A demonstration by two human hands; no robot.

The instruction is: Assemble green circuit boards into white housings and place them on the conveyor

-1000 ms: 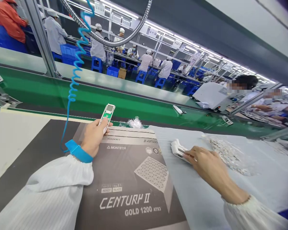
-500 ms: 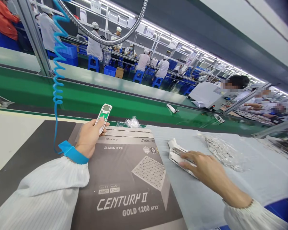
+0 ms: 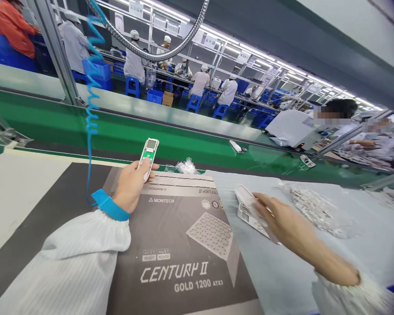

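My left hand (image 3: pixel 131 183) is closed around a white handheld remote control (image 3: pixel 149 153) without its front cover, so a small screen and a green circuit board show. It is raised over the far edge of a flattened Montech carton (image 3: pixel 170 227). A blue wrist strap (image 3: pixel 111 208) circles my left wrist. Over the pale sheet on the right, my right hand (image 3: pixel 285 218), blurred by motion, grips a white plastic shell (image 3: pixel 246 195) by its side, tilted. Beneath it lies another white shell (image 3: pixel 246 215) with a window cut into it.
A clear bag of small white parts (image 3: pixel 315 212) lies right of my right hand. Crumpled clear plastic (image 3: pixel 186 166) sits behind the carton. On the green belt (image 3: pixel 124 127) rest a white remote (image 3: pixel 237 146) and another device (image 3: pixel 307 161). A coiled blue cord (image 3: pixel 92 100) hangs at left; co-workers sit beyond.
My right hand has lifted a white shell off the one beneath it. The left hand still holds the remote control; the whole view has shifted slightly.
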